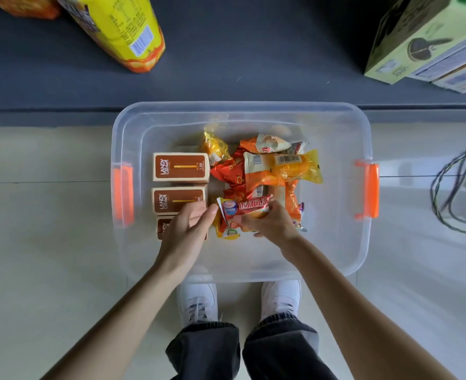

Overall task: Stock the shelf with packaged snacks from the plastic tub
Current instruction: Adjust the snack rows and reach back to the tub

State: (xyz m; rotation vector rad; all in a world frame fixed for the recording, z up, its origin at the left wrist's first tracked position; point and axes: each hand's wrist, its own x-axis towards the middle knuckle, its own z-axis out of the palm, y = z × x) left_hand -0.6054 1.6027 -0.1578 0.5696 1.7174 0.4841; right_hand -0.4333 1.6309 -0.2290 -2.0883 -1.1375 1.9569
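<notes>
A clear tub with orange handles was set on the pale floor, close against the front edge of the dark shelf. Three brown boxes were lined up along its left side, and orange and yellow packets were heaped in the middle. A red packet at the near edge of the heap was clasped by the right hand, fingers curled round it. The left hand was held over the nearest boxes, fingers nearly straight, their tips at the red packet's left end; contact could not be made out. On the shelf a yellow bag was stood at the left and a green box at the right.
</notes>
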